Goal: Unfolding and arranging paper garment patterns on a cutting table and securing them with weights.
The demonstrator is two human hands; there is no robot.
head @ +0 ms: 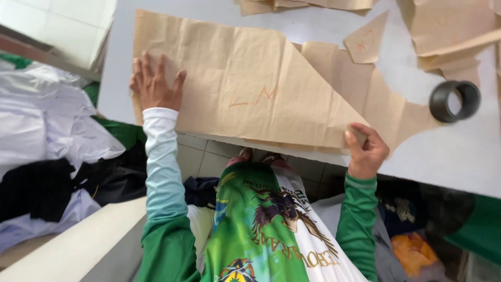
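Note:
A large brown paper pattern piece [235, 78] with orange marks lies on the white table [454, 156], its near edge along the table's front. My left hand [154, 86] rests flat on the paper's left end, fingers spread. My right hand [365, 149] pinches the paper's lower right corner between thumb and fingers. Beneath it lies another brown paper piece [376, 99], sticking out to the right.
A dark tape roll [455, 101] stands on the table at right. More brown paper pieces [449, 31] lie at the back right, and a small triangular one [365, 42] is near them. Heaps of white, black and green cloth [47, 146] lie on the floor at left.

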